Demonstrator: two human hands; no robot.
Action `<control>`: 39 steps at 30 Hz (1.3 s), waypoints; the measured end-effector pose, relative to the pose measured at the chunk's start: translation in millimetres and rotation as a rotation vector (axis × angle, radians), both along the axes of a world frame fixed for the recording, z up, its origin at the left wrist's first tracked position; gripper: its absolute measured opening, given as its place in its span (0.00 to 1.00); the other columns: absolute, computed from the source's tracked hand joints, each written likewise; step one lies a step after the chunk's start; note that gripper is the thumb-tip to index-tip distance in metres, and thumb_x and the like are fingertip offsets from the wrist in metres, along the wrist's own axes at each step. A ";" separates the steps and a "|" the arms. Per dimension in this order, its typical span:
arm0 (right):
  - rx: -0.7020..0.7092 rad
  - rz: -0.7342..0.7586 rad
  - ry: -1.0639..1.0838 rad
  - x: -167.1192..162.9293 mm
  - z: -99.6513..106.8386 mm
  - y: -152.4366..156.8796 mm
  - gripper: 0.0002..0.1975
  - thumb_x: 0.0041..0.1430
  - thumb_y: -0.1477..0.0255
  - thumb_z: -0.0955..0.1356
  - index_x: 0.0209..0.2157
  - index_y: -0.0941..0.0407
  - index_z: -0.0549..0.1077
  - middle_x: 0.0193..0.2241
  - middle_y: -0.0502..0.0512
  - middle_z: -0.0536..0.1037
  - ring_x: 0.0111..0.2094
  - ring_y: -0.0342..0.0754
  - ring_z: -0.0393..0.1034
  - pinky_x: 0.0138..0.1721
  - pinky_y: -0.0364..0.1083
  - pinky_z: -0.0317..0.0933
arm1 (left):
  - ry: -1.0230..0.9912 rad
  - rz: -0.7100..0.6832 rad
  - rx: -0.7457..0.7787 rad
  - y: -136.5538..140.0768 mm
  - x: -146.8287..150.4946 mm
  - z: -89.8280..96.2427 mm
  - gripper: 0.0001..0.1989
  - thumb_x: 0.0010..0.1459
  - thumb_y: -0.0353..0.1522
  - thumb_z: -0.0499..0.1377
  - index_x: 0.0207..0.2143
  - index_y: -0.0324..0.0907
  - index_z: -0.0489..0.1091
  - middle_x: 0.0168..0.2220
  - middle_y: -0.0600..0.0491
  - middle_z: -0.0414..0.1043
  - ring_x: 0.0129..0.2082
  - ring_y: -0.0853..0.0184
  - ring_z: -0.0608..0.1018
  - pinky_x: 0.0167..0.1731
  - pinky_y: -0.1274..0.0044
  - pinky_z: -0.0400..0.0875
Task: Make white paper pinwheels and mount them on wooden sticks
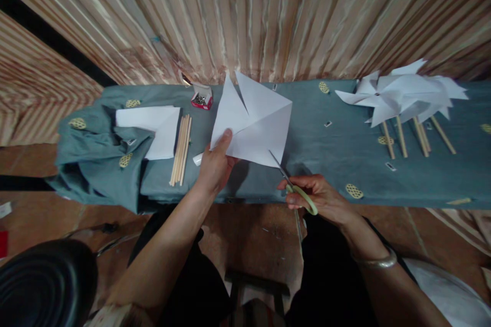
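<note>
A square sheet of white paper is pinched at its lower left side by my left hand, above the cloth-covered table. Creases run across the sheet, and one slit opens from its upper left corner toward the middle. My right hand grips a pair of scissors with light green handles. Their blades reach the sheet's lower right corner, one blade lying over the paper. Just left of the sheet are a bundle of wooden sticks, a small red box of metal pins and a white cylindrical item.
Folded white paper lies at the left end of the green tablecloth. Several paper pinwheels on sticks are piled at the right. A pleated curtain hangs behind the table. A black round stool stands at lower left.
</note>
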State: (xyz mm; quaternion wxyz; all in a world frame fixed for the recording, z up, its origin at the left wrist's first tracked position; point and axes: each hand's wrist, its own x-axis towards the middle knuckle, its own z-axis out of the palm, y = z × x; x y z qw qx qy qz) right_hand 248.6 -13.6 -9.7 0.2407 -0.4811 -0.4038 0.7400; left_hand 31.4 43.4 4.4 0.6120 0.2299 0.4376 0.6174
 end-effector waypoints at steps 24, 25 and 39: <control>0.070 0.029 -0.020 1.6 0.1 0.5 0.20 0.42 0.59 0.78 0.32 0.58 0.76 0.19 0.45 0.72 0.20 0.37 0.65 0.23 0.38 0.61 | 0.015 -0.057 -0.036 -6.9 5.4 -3.5 0.15 0.51 0.37 0.67 0.39 0.39 0.72 0.41 0.46 0.78 0.50 0.54 0.76 0.47 0.66 0.73; 0.056 0.021 -0.018 1.1 0.8 0.7 0.20 0.41 0.59 0.78 0.32 0.58 0.76 0.19 0.45 0.72 0.20 0.37 0.65 0.23 0.38 0.61 | 0.015 -0.055 -0.040 -6.7 5.2 -3.8 0.15 0.51 0.37 0.67 0.39 0.39 0.72 0.41 0.45 0.78 0.50 0.54 0.76 0.47 0.66 0.73; 0.092 0.025 -0.027 0.3 2.3 1.4 0.22 0.40 0.59 0.78 0.32 0.59 0.75 0.20 0.46 0.73 0.22 0.36 0.65 0.25 0.37 0.61 | 0.031 -0.070 -0.104 -11.7 12.9 0.2 0.12 0.52 0.36 0.65 0.37 0.39 0.73 0.43 0.45 0.78 0.50 0.54 0.77 0.46 0.67 0.73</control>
